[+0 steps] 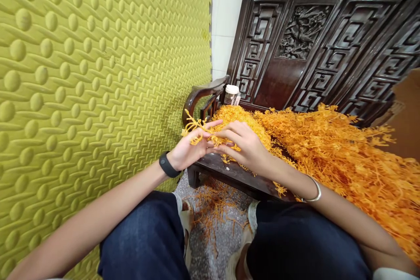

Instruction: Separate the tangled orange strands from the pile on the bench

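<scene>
One sprig (197, 129), over the bench (282, 78) corner, clear of the heap (344, 157) for working. Pinched by left hand (188, 151), fingers closed on it; right hand (246, 146) fingers curled over its stems, grip unclear. One heap along the seat, within reach. One jar (231, 94) behind. Scraps (213, 205) on floor below, uncountable.

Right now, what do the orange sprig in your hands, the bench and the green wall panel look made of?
The orange sprig looks like moulded plastic, matte: uniform colour, stiff branching tips. The bench seems dark carved wood, glossy varnish catching light. The green panel is probably foam matting, matte, embossed with bumps.
</scene>
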{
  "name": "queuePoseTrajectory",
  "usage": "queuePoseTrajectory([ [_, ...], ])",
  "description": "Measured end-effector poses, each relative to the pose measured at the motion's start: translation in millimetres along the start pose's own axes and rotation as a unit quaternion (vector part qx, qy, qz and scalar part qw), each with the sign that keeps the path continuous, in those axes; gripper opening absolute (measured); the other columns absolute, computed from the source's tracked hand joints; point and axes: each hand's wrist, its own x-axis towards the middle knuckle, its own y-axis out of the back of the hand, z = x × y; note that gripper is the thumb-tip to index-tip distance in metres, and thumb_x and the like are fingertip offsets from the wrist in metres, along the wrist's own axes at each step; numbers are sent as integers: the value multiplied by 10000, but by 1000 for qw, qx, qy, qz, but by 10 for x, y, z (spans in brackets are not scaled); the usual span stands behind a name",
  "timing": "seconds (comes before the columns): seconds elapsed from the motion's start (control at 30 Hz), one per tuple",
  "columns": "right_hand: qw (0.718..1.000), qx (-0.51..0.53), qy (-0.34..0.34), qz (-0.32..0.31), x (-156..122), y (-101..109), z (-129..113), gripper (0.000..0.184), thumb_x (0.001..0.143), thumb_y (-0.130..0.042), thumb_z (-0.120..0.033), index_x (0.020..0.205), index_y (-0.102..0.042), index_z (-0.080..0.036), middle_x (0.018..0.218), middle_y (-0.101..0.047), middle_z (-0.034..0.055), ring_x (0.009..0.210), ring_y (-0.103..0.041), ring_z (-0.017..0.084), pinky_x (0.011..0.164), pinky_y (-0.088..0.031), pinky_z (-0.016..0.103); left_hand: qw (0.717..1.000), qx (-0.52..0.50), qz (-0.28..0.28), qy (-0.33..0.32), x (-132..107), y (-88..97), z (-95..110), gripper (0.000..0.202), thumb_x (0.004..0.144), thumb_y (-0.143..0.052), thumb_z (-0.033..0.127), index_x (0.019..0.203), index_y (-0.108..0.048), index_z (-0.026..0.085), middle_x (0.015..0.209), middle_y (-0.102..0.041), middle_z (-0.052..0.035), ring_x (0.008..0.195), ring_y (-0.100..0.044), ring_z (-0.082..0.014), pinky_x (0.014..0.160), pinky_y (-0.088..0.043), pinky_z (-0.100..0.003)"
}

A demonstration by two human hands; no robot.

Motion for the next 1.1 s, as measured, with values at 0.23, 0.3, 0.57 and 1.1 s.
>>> queuePoseTrajectory([
  [0.23, 978, 181, -102, 20, -22, 112, 13, 206, 774, -599, -311, 901, -582, -150, 816, -618, 22, 735, -559, 118, 690, -426, 243, 986, 162, -9, 44, -39, 17, -5, 286, 843, -407, 405, 873, -527, 147, 547, -562, 22, 434, -568, -120, 477, -435, -243],
  [0.3, 971, 211, -110, 14, -23, 133, 18, 187, 782, -591, -287, 914, -587, -154, 835, -622, 19, 755, -561, 116, 706, -430, 242, 981, 185, -4, 62, -46, 8, -6, 362, 839, -385, 472, 813, -530, 142, 464, -490, 47, 345, -505, -98, 395, -386, -217],
  [0.57, 958, 265, -108, -33, -29, 180, -1, 187, 791, -576, -306, 866, -579, -134, 850, -600, 31, 789, -549, 114, 743, -417, 247, 976, 212, 52, 16, -14, 28, -37, 387, 749, -527, 509, 885, -509, 147, 627, -624, -16, 571, -646, -175, 592, -500, -301],
  [1.1, 958, 239, -138, -78, -101, 75, 78, 282, 802, -562, -307, 1033, -525, -150, 824, -619, 26, 765, -574, 123, 712, -416, 246, 957, 283, 69, 16, -19, -83, -19, 289, 708, -624, 363, 830, -485, 142, 648, -637, -11, 536, -643, -156, 530, -494, -254],
])
